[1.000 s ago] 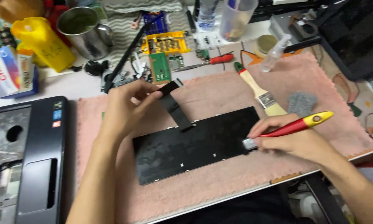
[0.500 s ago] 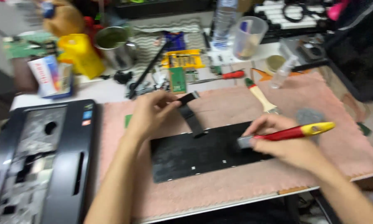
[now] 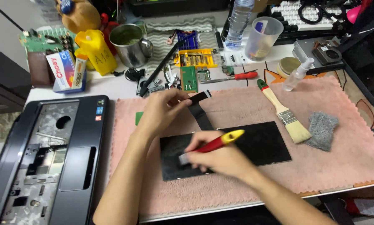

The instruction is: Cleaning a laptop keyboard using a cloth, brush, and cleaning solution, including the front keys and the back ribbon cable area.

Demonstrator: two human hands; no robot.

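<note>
- White worktable [image 3: 112,88], its bare top showing mostly at 10 to 12 o'clock.
- Pink towel mat [image 3: 345,162] covers the centre and 3 to 6 o'clock.
- Laptop palmrest shell [image 3: 49,158] lies at 8 o'clock, just beside the mat.
- Steel mug [image 3: 128,45], yellow bottle [image 3: 96,50] and small carton [image 3: 62,70] stand at 10 to 11 o'clock.
- Yellow bit case [image 3: 195,58], green circuit board [image 3: 189,78] and red-handled screwdriver [image 3: 237,76] lie at 12 o'clock.
- Clear plastic cup [image 3: 262,38], water bottle [image 3: 238,21] and small spray bottle [image 3: 297,75] stand at 1 o'clock.
</note>
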